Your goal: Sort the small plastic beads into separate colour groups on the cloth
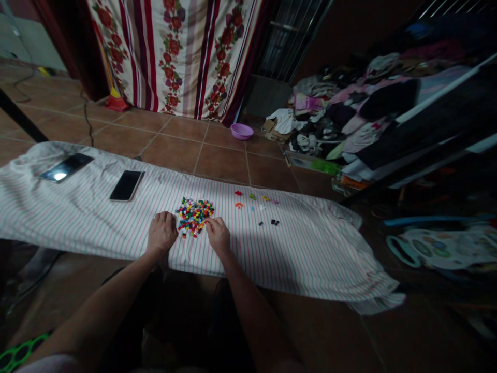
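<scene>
A pile of small, many-coloured beads or bead-like pieces (195,213) lies on a striped cloth (310,259). My left hand (162,231) rests on the cloth at the pile's left edge, fingers curled down and their tips hidden. At the right edge, my right hand (219,234) has thumb and forefinger pinched together by the pieces; what is between them is too small to make out. Small sorted groups lie to the right: red (238,193), green (252,196), yellow (265,198), purple (276,201), orange (238,205), blue (252,209), white (262,207), grey (261,224) and black (275,222).
A phone (126,186) and a dark glossy slab (67,167) lie on the cloth at the left. Beyond the cloth-covered surface are a tiled floor, a purple basin (242,131), a floral curtain (174,57) and heaped clothes (349,109). A pale plastic object (438,248) stands at the right.
</scene>
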A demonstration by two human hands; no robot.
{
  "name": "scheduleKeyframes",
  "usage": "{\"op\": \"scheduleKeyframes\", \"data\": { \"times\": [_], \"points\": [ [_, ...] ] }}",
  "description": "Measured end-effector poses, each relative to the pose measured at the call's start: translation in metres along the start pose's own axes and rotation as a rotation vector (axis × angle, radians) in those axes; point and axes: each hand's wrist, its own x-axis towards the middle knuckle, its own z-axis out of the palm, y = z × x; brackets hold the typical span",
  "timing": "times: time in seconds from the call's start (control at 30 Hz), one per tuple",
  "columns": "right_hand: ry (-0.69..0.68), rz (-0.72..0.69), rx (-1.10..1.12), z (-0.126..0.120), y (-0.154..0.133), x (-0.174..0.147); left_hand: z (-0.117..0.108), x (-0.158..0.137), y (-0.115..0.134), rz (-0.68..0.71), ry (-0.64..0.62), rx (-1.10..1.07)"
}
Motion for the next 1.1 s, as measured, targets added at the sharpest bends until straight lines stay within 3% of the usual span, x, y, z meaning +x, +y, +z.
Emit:
{"op": "scheduleKeyframes", "data": {
  "times": [0.37,0.63,0.77,1.1],
  "points": [
    [0.003,-0.054,0.021,-0.002,-0.003,-0.002,-0.004,0.001,0.003,-0.015,-0.005,0.027],
    [-0.147,-0.269,-0.072,-0.011,-0.014,-0.003,-0.005,0.002,0.004,-0.03,-0.015,0.02],
    [-0.197,-0.264,-0.158,-0.014,-0.02,-0.001,-0.004,0.001,0.003,-0.028,-0.01,0.005],
    [-0.228,-0.242,-0.083,0.0,-0.027,0.004,-0.001,0.001,0.001,-0.024,-0.009,0.002]
  ]
}}
